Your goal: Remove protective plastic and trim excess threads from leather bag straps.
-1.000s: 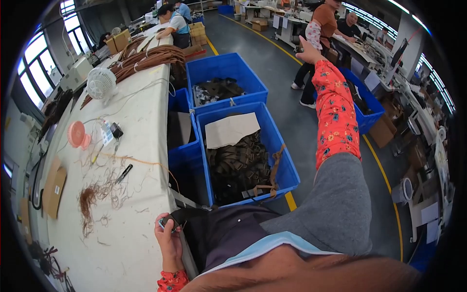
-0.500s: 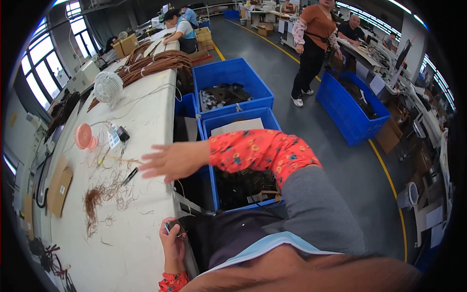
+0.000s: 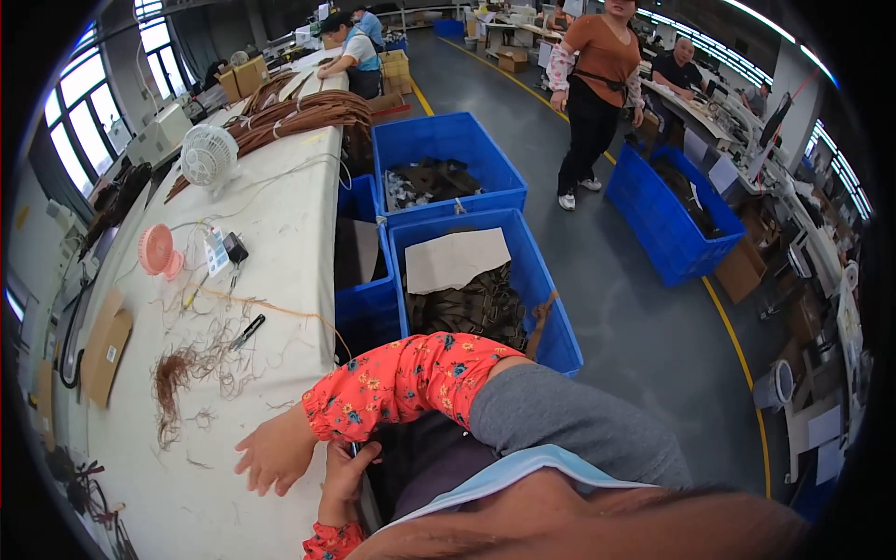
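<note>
My right hand [image 3: 275, 455] lies over the near edge of the white table [image 3: 280, 224], crossed in front of my body, fingers spread wide and holding nothing. My left hand [image 3: 345, 471] sits just beside it at the table edge, curled around a small dark object I cannot identify. Nearest loose thing: the clump of brown fibres [image 3: 171, 378], up and to the left of my right fingertips, apart from them, its long axis running toward and away from me. The black pen-like tool [image 3: 247, 331] lies farther out. Right hand is the nearer.
</note>
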Demonstrator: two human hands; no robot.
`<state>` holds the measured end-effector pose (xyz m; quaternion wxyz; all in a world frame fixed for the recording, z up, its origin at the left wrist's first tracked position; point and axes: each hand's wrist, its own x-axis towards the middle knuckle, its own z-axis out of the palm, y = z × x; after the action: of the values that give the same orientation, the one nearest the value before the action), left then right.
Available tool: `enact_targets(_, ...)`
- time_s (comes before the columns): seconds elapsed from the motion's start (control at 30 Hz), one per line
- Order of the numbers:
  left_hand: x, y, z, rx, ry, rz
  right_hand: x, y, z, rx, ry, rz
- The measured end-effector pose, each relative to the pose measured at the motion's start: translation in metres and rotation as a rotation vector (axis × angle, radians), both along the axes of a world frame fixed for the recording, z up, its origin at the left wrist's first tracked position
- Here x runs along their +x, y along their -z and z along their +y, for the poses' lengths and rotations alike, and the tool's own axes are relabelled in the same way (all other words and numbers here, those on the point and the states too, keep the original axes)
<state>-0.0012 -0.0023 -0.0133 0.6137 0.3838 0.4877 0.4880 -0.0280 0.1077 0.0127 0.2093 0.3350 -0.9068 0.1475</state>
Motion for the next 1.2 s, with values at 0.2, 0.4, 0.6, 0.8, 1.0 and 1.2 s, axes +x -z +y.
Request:
enact_targets(0.2,-0.001,0.002,-0.001,0.025,0.023,0.018,0.007,-0.011,-0.002,-0.163,0.007,0.0)
enact_targets(0.4,-0.001,0.002,0.0,0.018,0.012,-0.058,0.016,-0.009,0.026,-0.076,-0.011,-0.337)
enact_targets(0.6,-0.002,-0.001,-0.002,-0.023,-0.001,-0.037,0.036,-0.047,0.031,-0.35,0.134,0.207)
enact_targets(0.8,0.003,0.003,0.001,0.013,-0.063,-0.032,0.015,-0.033,-0.003,0.315,-0.003,-0.561)
enact_targets(1.0,0.004,-0.003,-0.001,0.01,-0.035,-0.038,0.013,-0.027,-0.007,-0.33,0.034,0.146)
enact_targets(1.2,0.004,0.003,-0.005,0.015,-0.075,-0.065,0.003,-0.02,-0.014,-0.339,-0.089,-0.14)
